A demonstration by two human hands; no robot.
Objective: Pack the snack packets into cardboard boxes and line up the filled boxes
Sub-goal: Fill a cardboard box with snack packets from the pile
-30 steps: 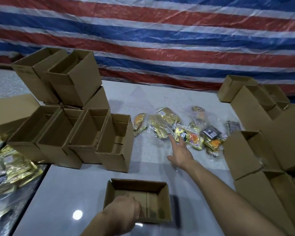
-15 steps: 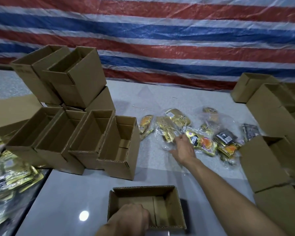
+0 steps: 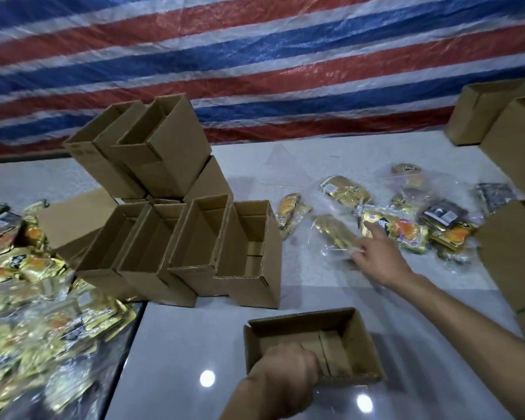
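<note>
Your right grip (image 3: 376, 256) has reached the snack packets (image 3: 406, 234): fingers spread, touching them, nothing pinched yet. Your left grip (image 3: 285, 374) stays curled over the near wall of the empty box (image 3: 358, 338), back-left of the right one. Pickup looks next, nothing packed so far
</note>
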